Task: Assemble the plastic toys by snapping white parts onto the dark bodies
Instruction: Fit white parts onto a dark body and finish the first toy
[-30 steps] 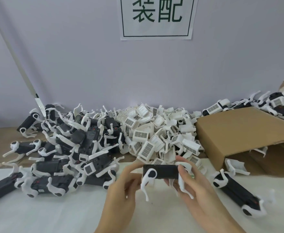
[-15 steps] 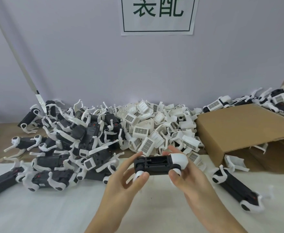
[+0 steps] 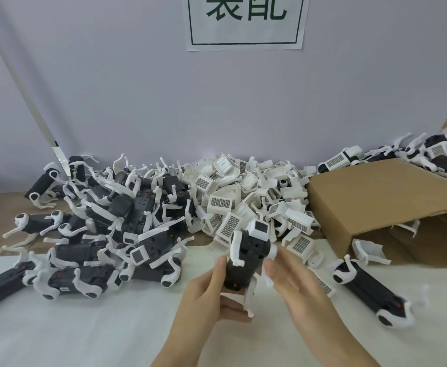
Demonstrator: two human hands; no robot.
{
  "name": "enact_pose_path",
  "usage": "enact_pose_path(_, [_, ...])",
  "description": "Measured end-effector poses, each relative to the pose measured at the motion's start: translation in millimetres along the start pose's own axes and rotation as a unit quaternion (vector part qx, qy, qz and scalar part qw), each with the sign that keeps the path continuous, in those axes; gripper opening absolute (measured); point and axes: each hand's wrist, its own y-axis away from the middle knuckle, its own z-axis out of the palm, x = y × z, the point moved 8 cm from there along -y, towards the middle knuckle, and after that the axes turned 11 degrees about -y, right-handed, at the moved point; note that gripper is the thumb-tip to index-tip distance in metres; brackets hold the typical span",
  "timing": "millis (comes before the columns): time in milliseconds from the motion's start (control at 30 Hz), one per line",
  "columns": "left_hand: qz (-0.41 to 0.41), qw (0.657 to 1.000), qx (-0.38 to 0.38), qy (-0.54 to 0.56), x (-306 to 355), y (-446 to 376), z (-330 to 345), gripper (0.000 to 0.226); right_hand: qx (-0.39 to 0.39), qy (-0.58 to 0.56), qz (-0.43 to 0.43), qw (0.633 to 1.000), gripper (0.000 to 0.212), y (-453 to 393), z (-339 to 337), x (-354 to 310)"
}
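I hold a dark toy body [image 3: 246, 260] with white legs just above the white table cover. It is tipped on end, pointing away from me. A white grille head part [image 3: 259, 228] sits on its far top end. My left hand [image 3: 211, 292] grips the lower end of the body, thumb up its left side and fingers underneath. My right hand [image 3: 301, 292] is at the body's right side with fingers stretched out, its fingertips touching a white leg [image 3: 269, 276].
A heap of dark bodies with white legs [image 3: 127, 215] lies to the left. A pile of white head parts [image 3: 246, 192] is straight ahead. An open cardboard box [image 3: 375, 202] lies on its side at right. One dark toy [image 3: 370, 290] lies in front of it, and several toys with heads [image 3: 434, 152] behind it.
The body was level between both hands; now it is turned on end, pointing away, with a white head part on top. My right hand has let go and opened.
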Motion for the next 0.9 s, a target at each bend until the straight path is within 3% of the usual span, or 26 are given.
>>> enact_pose_path(100, [0.048,0.991,0.052,-0.110,7.2,2.6,-5.7,0.052,0.020,-0.035,0.030,0.999,0.043,-0.2,-3.0,6.3])
enact_pose_path(200, [0.147,0.965,0.151,-0.157,31.2,15.0,-20.9,0.046,0.074,0.018,0.009,0.997,0.037,1.7,-8.7,3.0])
enact_pose_path(300, [0.207,0.963,0.109,-0.137,48.6,24.3,-14.7,0.042,0.085,0.127,-0.020,0.988,0.035,6.0,-8.8,0.1])
enact_pose_path(433, [0.186,0.972,0.108,-0.090,50.6,24.5,-9.4,0.024,0.056,0.170,-0.071,0.981,0.039,8.8,0.3,-4.9])
enact_pose_path(533, [0.149,0.983,0.102,-0.028,44.6,21.6,-16.6,0.029,0.033,0.222,-0.098,0.970,0.046,8.3,5.7,-5.7])
enact_pose_path(700, [0.110,0.988,0.057,0.093,32.6,15.1,-16.7,0.029,0.019,0.247,-0.078,0.966,0.037,3.7,-1.9,-3.3])
enact_pose_path(900, [0.102,0.980,0.030,0.171,25.5,10.2,-14.6,0.021,0.052,0.025,0.060,0.997,0.046,1.3,-22.9,16.4])
